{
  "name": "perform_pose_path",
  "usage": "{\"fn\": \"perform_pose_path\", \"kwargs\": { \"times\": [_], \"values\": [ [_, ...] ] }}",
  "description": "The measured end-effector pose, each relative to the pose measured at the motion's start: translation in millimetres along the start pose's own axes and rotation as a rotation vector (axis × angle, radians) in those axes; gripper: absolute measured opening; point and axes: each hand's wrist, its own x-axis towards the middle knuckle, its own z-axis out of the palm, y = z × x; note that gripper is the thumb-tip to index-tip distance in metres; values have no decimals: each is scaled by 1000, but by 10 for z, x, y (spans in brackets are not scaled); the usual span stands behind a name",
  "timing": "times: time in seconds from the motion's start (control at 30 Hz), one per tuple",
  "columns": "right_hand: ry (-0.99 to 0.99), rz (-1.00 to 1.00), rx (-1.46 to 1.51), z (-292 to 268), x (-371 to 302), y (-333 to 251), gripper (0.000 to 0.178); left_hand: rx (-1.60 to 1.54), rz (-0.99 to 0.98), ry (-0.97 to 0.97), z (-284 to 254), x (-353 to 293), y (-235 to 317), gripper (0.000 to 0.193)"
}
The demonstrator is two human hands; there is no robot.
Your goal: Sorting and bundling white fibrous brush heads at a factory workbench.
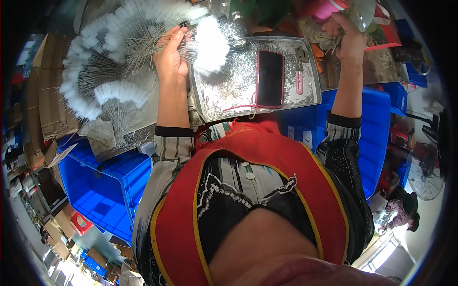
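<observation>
My left hand (172,57) is closed around a bundle of thin wire-stemmed brushes (211,46), whose bright white bristle ends point right over a metal tray. Beside and behind that hand, many similar brushes (90,52) lie fanned in a wide arc, with a smaller fan (119,97) nearer to me. At the far right, my right hand (350,40) has its fingers curled beside a pink object (328,8). Pale, thin strands show around those fingers, but blur hides exactly what they grip.
The shallow metal tray (224,97) holds scattered wire clippings, a dark phone (270,78) with a red edge and a pink-handled tool (299,81). Blue bins stand below the work surface at left (95,190) and right (374,138). Cardboard (55,86) borders the left side.
</observation>
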Motion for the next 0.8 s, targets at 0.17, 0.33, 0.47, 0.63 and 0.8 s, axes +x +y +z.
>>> {"fn": "perform_pose_path", "kwargs": {
  "times": [0.17, 0.33, 0.47, 0.63, 0.8],
  "values": [
    [-37, -13, 16, -53, 36, 43, 21, 0, 13, 8, -2, 12, -15, 27],
    [-26, 81, 4, -41, 91, -141, 21, -2, 17, 24, -6, 21, -2, 26],
    [-38, -45, 51, -87, 63, 57, 14, 10, 37, 26, 10, 25, -15, 26],
    [-14, -294, 152, 124, -53, 454, 6, 84, 14, 17, 31, 5, 47, 25],
    [22, -44, 13, 67, -27, -74, 17, 36, 16, 63, 70, 32, -27, 18]
  ]
}}
